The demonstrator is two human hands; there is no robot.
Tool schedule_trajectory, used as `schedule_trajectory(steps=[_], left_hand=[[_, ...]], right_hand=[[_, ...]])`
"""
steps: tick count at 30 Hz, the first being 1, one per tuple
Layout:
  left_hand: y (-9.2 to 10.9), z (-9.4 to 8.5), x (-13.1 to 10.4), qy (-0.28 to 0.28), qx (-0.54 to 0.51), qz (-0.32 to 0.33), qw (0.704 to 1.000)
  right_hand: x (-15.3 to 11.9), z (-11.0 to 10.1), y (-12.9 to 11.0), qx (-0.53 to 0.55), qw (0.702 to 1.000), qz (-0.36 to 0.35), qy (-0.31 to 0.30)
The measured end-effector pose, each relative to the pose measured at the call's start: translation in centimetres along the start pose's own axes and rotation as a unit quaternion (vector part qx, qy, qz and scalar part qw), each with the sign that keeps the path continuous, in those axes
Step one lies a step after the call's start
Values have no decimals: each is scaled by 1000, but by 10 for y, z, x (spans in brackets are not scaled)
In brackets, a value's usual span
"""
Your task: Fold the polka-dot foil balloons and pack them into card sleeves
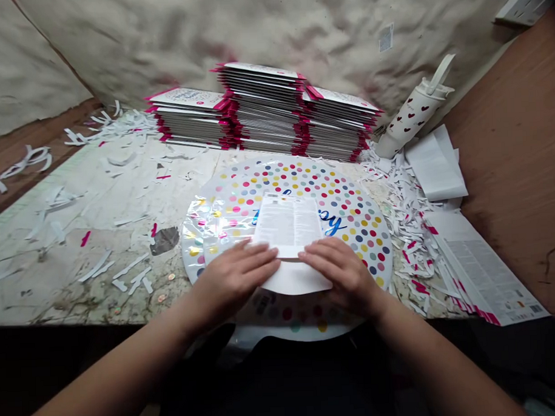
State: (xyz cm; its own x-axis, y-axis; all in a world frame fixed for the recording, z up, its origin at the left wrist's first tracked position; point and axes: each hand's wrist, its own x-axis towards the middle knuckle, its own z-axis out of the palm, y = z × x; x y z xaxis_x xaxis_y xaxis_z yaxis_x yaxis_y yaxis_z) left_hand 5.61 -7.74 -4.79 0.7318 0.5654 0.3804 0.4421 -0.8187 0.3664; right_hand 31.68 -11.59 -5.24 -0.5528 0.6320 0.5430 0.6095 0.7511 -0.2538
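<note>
A printed white sheet (285,223) lies over the middle of a round, dotted foil balloon (359,199) with blue lettering. The sheet's near part is plain white and curves towards me. My left hand (238,273) is at the sheet's near left edge, its fingers together on the paper. On the near right edge rests my right hand (341,269), its fingers also pressed together on the sheet. Both thumbs are largely hidden. Clear, shiny film shows at the balloon's left side.
Three stacks of pink-edged packets (269,114) stand at the back. A white tumbler (411,118) with hearts leans at the back right. Printed cards (489,273) fan out at the right edge. Paper strips (129,125) litter the table (86,202).
</note>
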Motion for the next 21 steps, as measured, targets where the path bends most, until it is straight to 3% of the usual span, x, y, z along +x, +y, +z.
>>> schedule_trajectory(steps=[2,4,8,10,13,15,18,19,21], left_hand=[[1,13,-8,-77,-1,23,997],[6,24,-14,-107,11,18,994],[14,24,-15,-136,37,47,989],[17,20,-9,-147,43,33,988],[22,20,3,-136,33,-47,989],[25,24,10,-118,24,-119,986],[21,29,20,-86,64,-222,969],[18,29,24,-82,78,-244,963],[7,26,28,-97,77,-262,957]], right_hand=[[-11,9,-7,-28,998,-42,-29],[-21,16,-16,-58,996,-63,-38],[-29,21,-23,-80,993,-3,-87],[-24,19,-19,-62,992,33,-108],[-9,14,-10,21,985,101,-141],[2,12,-4,67,965,187,-174],[16,11,3,24,934,300,-194],[20,11,4,-14,933,304,-190],[25,13,4,-68,950,239,-188]])
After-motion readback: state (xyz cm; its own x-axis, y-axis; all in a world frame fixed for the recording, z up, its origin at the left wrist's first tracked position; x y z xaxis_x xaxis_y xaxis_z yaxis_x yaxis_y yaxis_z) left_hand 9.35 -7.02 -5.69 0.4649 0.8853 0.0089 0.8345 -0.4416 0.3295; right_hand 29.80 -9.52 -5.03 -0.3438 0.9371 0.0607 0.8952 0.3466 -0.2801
